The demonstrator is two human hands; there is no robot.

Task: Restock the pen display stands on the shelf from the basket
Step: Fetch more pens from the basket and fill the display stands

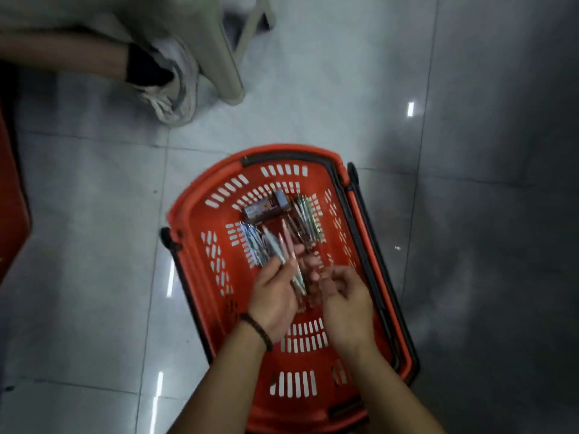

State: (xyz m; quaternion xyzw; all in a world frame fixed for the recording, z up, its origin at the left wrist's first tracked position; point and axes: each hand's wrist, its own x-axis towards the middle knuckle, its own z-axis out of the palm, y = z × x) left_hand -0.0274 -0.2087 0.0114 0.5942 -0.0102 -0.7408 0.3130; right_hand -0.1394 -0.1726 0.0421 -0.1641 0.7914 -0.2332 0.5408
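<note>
Left hand [275, 296] clenched round a pen bundle [283, 253] over the red basket [282, 150]; right hand [347, 299] just beside, grasp unclear.

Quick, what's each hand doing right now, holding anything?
Left hand: holds a bunch of pens over the basket.
Right hand: fingers curled by the pens; cannot tell if it grips any.

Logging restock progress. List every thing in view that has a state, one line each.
basket, upright, partly filled.
basket handles, folded down along the rim.
left hand, holding a bunch of pens over the basket.
right hand, fingers curled beside the bunch; whether it holds any is unclear.
loose pens, lying on the basket bottom.
box, lying flat at the basket's far end.
</note>
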